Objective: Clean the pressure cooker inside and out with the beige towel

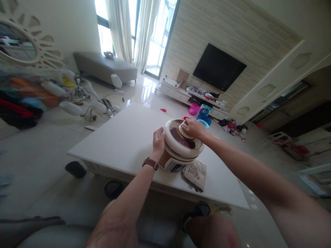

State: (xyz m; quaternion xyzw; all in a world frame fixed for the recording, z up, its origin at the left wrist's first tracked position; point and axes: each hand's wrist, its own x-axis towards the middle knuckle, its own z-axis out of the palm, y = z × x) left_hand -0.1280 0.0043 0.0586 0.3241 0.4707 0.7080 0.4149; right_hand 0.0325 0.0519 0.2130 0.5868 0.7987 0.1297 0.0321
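A large brown and cream ceramic pot (165, 156) stands on the white table, with a label on its front. Its domed lid (192, 146) has a wide cream rim and a dark brown middle, and sits on top, slightly tilted in view. My right hand (192, 128) is closed around the pale knob of the lid. At the pot's left side, my left hand (158, 142) grips it near the rim; the fingertips are partly hidden. A folded beige cloth (198, 175) with dark printing lies against the pot's right side.
The white table (108, 137) extends left and away. Shoes or slippers (75, 169) lie on the floor by its near edge. Beyond are a pink basket (194, 109), blue plastic tubs (204, 119) and a low TV cabinet (176, 93). Chrome-legged pieces (90, 112) stand at left.
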